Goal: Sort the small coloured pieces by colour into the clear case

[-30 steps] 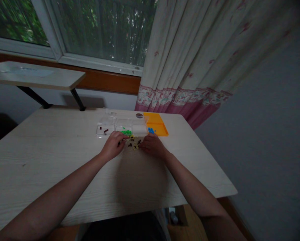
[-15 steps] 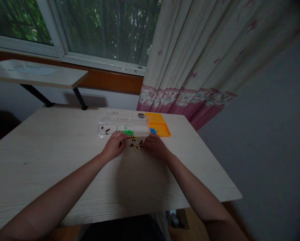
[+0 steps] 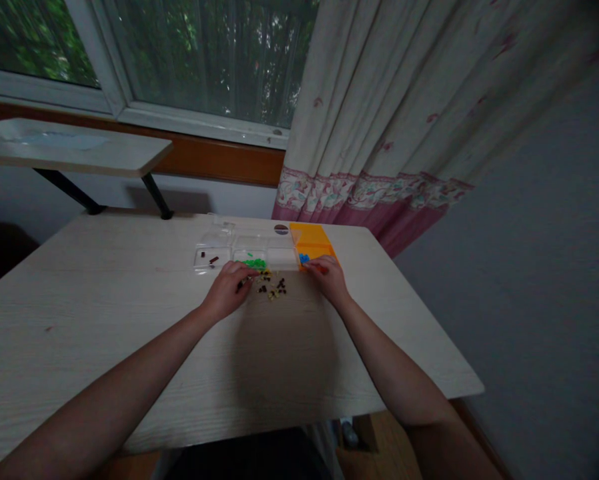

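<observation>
A loose pile of small building bricks (image 3: pixel 274 291), dark brown, cream and yellow, lies on the table. My left hand (image 3: pixel 225 292) rests at the pile's left side, thumb and forefinger apart, with a few dark bits beside them. Over the front of the orange tray (image 3: pixel 310 233) is my right hand (image 3: pixel 332 280), its fingertips drawn together in a pinch; whatever may be between them is too small to make out. Blue bricks (image 3: pixel 304 258) lie in that tray, just left of the fingertips. Green bricks (image 3: pixel 254 264) fill part of the clear compartment box (image 3: pixel 282 259).
Two dark brown bricks (image 3: pixel 213 260) sit in the box's left compartment, with a clear lid (image 3: pixel 218 233) behind it. A round dark disc (image 3: pixel 281 229) lies near the back edge. A raised shelf (image 3: pixel 129 157) stands at back left; a curtain (image 3: pixel 349 147) hangs behind the table.
My right hand has moved right and slightly away from me, from the pile to the orange tray, uncovering dark bricks at the pile's right side. My left hand has stayed almost still.
</observation>
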Tool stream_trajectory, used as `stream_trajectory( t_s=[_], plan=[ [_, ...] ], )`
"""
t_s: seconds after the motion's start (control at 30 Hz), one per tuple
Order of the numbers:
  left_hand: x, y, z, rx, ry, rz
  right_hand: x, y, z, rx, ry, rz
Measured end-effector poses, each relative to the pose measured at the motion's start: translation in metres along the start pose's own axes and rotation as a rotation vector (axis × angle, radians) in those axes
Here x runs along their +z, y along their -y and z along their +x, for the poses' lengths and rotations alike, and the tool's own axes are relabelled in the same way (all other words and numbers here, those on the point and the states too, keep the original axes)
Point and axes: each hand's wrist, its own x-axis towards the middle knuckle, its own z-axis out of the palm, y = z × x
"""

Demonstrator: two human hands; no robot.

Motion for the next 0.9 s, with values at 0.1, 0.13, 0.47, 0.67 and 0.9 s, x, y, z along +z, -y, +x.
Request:
stream_trajectory(
  t_s=[0.1,0.13,0.47,0.67,0.9],
  plan=[
    [0.000,0.000,0.000,0.008,0.007,0.001,-0.003,-0.015,0.001,0.076,-0.177,-0.052],
    [0.000,0.000,0.000,0.009,0.005,0.000,-0.003,-0.017,0.001,0.091,-0.202,-0.064],
    [-0.001,-0.002,0.001,0.013,-0.009,-0.010,-0.003,-0.023,0.001,0.164,-0.239,-0.112],
    [-0.006,-0.007,0.001,-0.039,-0.079,0.062,-0.005,-0.018,0.000,0.163,-0.228,-0.102],
    [-0.010,-0.009,-0.003,-0.188,-0.166,0.207,-0.004,-0.014,-0.003,0.093,-0.180,-0.124]
  ],
)
